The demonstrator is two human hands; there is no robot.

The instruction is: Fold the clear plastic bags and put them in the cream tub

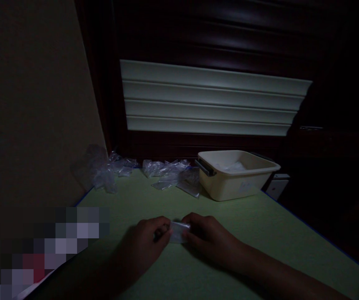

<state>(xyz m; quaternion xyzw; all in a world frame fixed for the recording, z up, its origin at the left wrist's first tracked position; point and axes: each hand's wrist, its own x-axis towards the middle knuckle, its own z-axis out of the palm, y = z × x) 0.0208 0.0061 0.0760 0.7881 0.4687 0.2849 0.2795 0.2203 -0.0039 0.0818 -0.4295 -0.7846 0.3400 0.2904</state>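
Observation:
A small clear plastic bag (178, 232) is stretched between my two hands, just over the green tabletop (129, 206). My left hand (150, 239) pinches its left edge between thumb and fingers. The right edge is in the grip of my right hand (202, 233), its thumb and forefinger closed on the plastic. Dim light hides whether anything lies inside the bag.
Beyond my hands stands a cream plastic tub (235, 183) with dark handles and clear plastic inside. Crumpled clear bags (166, 168) lie along the back edge, and more plastic (101, 173) is heaped at the back left corner. White boxes (277, 186) are past the right edge.

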